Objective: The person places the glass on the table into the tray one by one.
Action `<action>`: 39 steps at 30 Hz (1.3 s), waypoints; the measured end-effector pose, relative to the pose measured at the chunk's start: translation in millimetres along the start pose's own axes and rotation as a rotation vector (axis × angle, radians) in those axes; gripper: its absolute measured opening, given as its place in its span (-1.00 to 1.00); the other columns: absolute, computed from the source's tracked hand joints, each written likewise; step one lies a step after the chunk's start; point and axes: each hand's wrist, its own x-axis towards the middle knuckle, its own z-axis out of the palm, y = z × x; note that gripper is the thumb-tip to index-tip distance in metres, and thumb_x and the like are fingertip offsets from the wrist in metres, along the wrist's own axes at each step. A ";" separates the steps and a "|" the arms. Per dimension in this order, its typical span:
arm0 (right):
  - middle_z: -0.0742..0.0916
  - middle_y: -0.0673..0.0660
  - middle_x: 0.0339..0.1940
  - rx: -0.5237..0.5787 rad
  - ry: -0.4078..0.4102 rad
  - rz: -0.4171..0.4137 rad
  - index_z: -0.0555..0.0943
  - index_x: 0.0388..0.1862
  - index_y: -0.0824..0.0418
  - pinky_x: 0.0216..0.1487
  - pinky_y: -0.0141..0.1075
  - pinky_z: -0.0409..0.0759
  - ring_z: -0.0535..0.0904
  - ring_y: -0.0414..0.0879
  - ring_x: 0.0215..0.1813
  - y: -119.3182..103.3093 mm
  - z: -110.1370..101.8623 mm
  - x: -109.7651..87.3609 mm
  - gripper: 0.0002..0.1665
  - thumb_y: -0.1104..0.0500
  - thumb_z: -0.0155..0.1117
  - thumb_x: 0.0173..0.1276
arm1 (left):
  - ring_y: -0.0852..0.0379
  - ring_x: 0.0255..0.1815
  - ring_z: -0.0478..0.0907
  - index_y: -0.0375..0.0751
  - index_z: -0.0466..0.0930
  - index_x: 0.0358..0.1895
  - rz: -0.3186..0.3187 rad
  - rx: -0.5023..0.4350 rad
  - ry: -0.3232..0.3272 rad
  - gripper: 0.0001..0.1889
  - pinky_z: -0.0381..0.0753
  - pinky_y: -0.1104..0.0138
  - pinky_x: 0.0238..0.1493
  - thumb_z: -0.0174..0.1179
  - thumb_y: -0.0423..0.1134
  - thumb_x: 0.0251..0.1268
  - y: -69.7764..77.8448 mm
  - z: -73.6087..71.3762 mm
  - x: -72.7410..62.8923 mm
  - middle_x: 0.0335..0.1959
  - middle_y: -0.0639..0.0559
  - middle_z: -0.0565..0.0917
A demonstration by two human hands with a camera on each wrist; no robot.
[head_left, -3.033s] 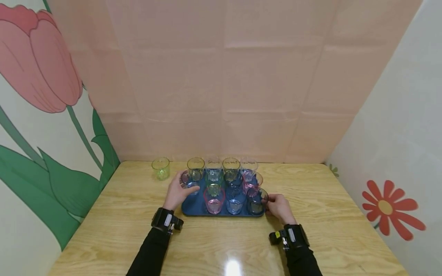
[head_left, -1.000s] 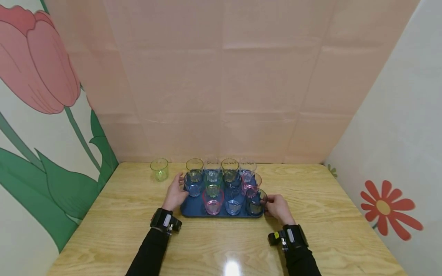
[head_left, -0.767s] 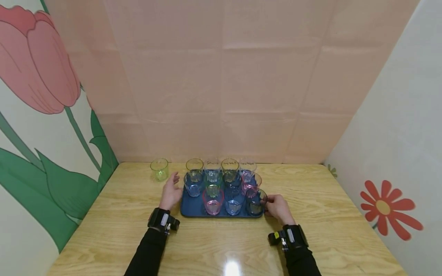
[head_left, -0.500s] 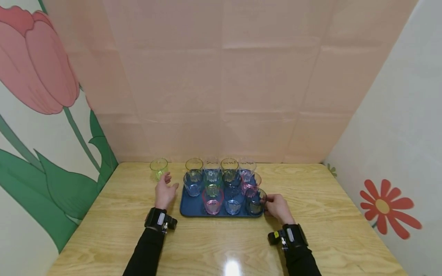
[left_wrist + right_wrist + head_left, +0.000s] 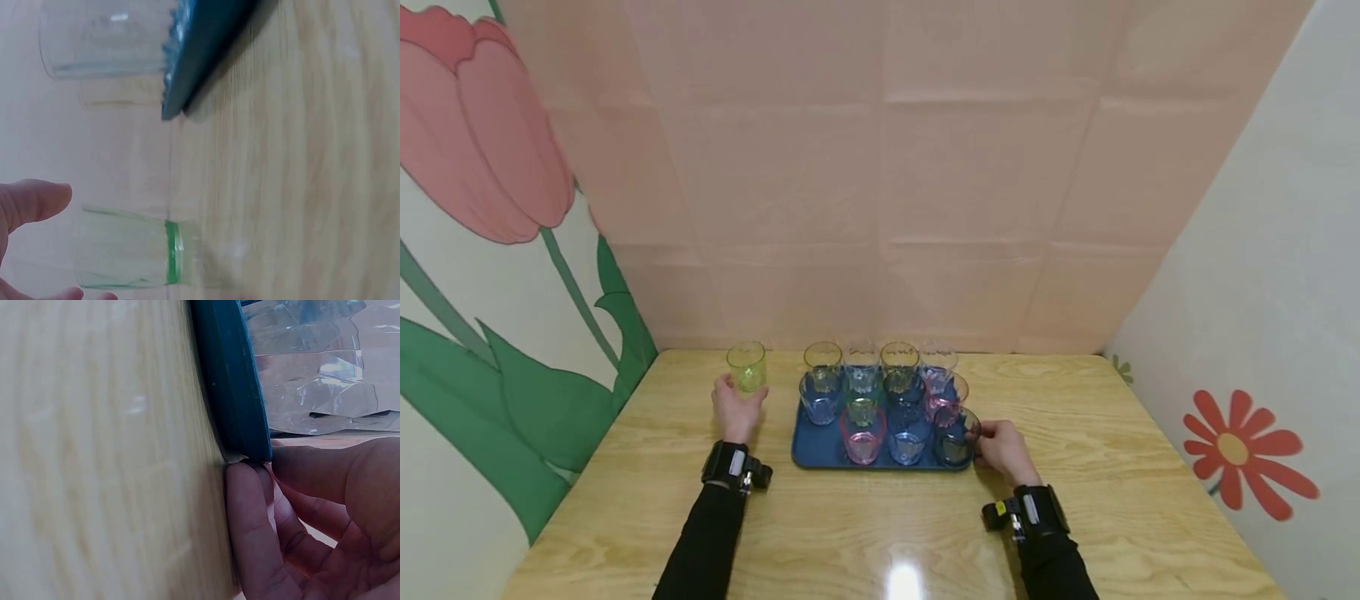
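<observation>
My left hand [image 5: 737, 410] reaches up to a yellow-green glass [image 5: 747, 367] that stands alone at the back left of the table. In the left wrist view the thumb [image 5: 40, 201] is spread away from the glass's side, with fingertips [image 5: 72, 294] along the opposite side. On the right, my right hand [image 5: 1006, 450] pinches the near right corner of a blue tray [image 5: 820, 457]. Its thumb [image 5: 312, 472] lies at the tray's rim and a finger [image 5: 250, 519] is below it. A dark grey glass [image 5: 955, 442] stands on the tray beside that hand.
Several coloured glasses crowd the tray in rows, among them a pink one [image 5: 862, 442], a light blue one [image 5: 907, 446] and a blue one [image 5: 820, 400]. The tray's near left corner is bare. A peach-coloured sheet [image 5: 880, 208] rises behind the wooden table [image 5: 865, 525].
My left hand has left the blue glass at the tray's left end, which now stands slightly farther right, and has moved left to the yellow-green glass. The right hand stays at the tray corner.
</observation>
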 end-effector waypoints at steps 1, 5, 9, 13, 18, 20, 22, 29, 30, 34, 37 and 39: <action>0.77 0.28 -0.07 -0.003 -0.001 0.000 0.71 0.07 0.44 -0.31 -0.25 0.73 0.66 -0.03 -0.17 -0.4 -0.5 -0.1 -0.68 0.45 0.06 0.50 | -0.47 0.46 0.33 -0.51 0.14 0.56 -0.005 0.004 -0.005 -0.15 0.33 -0.23 0.52 0.41 -0.28 0.34 0.7 -1.3 2.5 0.43 -0.55 0.34; 0.77 0.28 -0.06 -0.010 -0.008 0.000 0.71 0.07 0.44 -0.30 -0.25 0.73 0.66 -0.03 -0.16 -1.7 -1.6 -0.2 -0.69 0.44 0.08 0.52 | -0.50 0.55 0.25 -0.52 0.02 0.62 -0.022 0.014 -0.031 -0.06 0.27 -0.24 0.59 0.40 -0.29 0.35 4.4 -5.5 12.5 0.52 -0.59 0.26; 0.76 0.28 -0.06 -0.011 -0.012 0.006 0.71 0.07 0.43 -0.29 -0.25 0.73 0.65 -0.02 -0.14 -3.1 -1.9 -0.1 -0.70 0.44 0.08 0.53 | -0.48 0.62 0.17 -0.49 -0.05 0.67 -0.029 0.021 -0.052 0.00 0.20 -0.22 0.65 0.41 -0.27 0.35 6.5 -6.2 24.1 0.59 -0.57 0.19; 0.76 0.28 -0.05 -0.015 -0.009 0.015 0.72 0.07 0.43 -0.29 -0.25 0.73 0.66 -0.01 -0.13 -2.4 -1.2 0.6 -0.70 0.43 0.09 0.53 | -0.48 0.64 0.14 -0.48 -0.05 0.67 -0.038 0.019 -0.060 0.02 0.17 -0.21 0.66 0.44 -0.27 0.31 4.7 -4.2 33.8 0.60 -0.58 0.17; 0.76 0.28 -0.07 -0.013 -0.003 0.018 0.72 0.07 0.44 -0.31 -0.25 0.73 0.66 -0.02 -0.16 -1.2 -0.7 1.3 -0.70 0.43 0.10 0.52 | -0.48 0.64 0.14 -0.49 -0.07 0.67 -0.029 0.028 -0.074 0.06 0.17 -0.19 0.67 0.47 -0.27 0.30 -2.0 1.0 44.6 0.61 -0.58 0.17; 0.76 0.27 -0.09 -0.012 -0.002 0.014 0.71 0.06 0.44 -0.32 -0.25 0.72 0.66 -0.03 -0.17 -1.2 -0.6 1.3 -0.70 0.44 0.10 0.52 | -0.48 0.64 0.15 -0.50 -0.07 0.67 -0.016 0.033 -0.076 0.06 0.18 -0.19 0.67 0.47 -0.25 0.29 -4.0 3.0 48.2 0.60 -0.59 0.17; 0.76 0.26 -0.10 -0.008 -0.001 0.010 0.71 0.06 0.44 -0.32 -0.25 0.72 0.65 -0.03 -0.18 -1.3 -0.5 1.1 -0.71 0.44 0.10 0.52 | -0.50 0.64 0.15 -0.53 -0.07 0.66 -0.004 0.043 -0.077 0.06 0.18 -0.20 0.67 0.47 -0.24 0.30 -4.9 4.2 51.1 0.60 -0.61 0.17; 0.76 0.29 -0.09 -0.003 0.006 0.000 0.71 0.08 0.47 -0.32 -0.25 0.72 0.66 -0.03 -0.18 0.2 -0.1 0.8 -0.67 0.47 0.07 0.49 | -0.46 0.69 0.07 -0.52 -0.14 0.68 -0.056 0.035 -0.128 0.08 0.09 -0.16 0.72 0.44 -0.25 0.32 -2.6 8.5 54.9 0.65 -0.57 0.11; 0.76 0.30 -0.08 -0.002 0.005 0.001 0.71 0.09 0.48 -0.32 -0.24 0.73 0.66 -0.03 -0.18 0.0 -0.2 0.6 -0.66 0.47 0.07 0.49 | -0.45 0.70 0.05 -0.50 -0.16 0.69 -0.073 0.037 -0.140 0.09 0.07 -0.16 0.72 0.43 -0.24 0.33 -2.4 8.5 54.9 0.66 -0.56 0.09; 0.77 0.28 -0.08 -0.005 0.004 0.004 0.71 0.06 0.45 -0.31 -0.24 0.74 0.66 -0.03 -0.17 -0.9 -0.1 0.5 -0.70 0.45 0.08 0.52 | -0.44 0.71 0.04 -0.47 -0.20 0.70 -0.107 0.065 -0.146 0.11 0.07 -0.15 0.72 0.43 -0.20 0.34 -3.4 9.7 56.8 0.67 -0.54 0.08; 0.77 0.28 -0.07 -0.009 -0.001 0.007 0.72 0.06 0.43 -0.30 -0.24 0.75 0.66 -0.02 -0.16 -1.3 -0.4 1.0 -0.71 0.44 0.08 0.53 | -0.44 0.70 0.06 -0.45 -0.19 0.70 -0.099 0.072 -0.134 0.11 0.09 -0.15 0.71 0.44 -0.20 0.35 -3.5 10.3 59.3 0.66 -0.55 0.10; 0.77 0.27 -0.06 -0.015 -0.003 0.011 0.72 0.07 0.42 -0.29 -0.24 0.74 0.65 -0.01 -0.15 -1.3 -1.0 2.0 -0.70 0.44 0.08 0.53 | -0.45 0.70 0.07 -0.44 -0.19 0.70 -0.092 0.056 -0.125 0.10 0.09 -0.16 0.71 0.44 -0.21 0.34 -2.7 10.8 61.1 0.65 -0.56 0.10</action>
